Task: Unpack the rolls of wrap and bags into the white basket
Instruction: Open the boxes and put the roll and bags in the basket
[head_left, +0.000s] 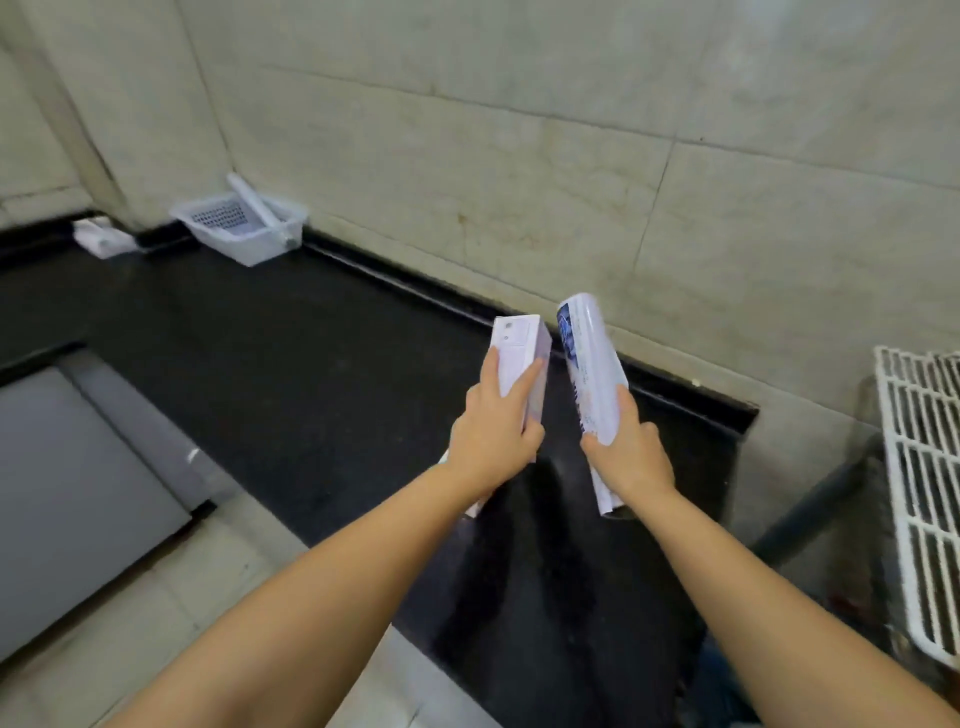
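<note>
My left hand (493, 431) grips a long white box (519, 348) of wrap, held above the black counter (311, 364). My right hand (631, 452) holds a white roll (589, 364) with blue print, tilted up beside the box. The two packages are apart, side by side. Far back at the left, against the wall, sits the white basket (249, 244), tipped, with a white roll (254, 200) lying slantwise in it.
A small white package (98, 236) lies left of the basket in the corner. A white wire rack (919, 483) stands at the right edge. A grey sink or panel (67, 493) is at the left. Tiled wall runs behind the counter.
</note>
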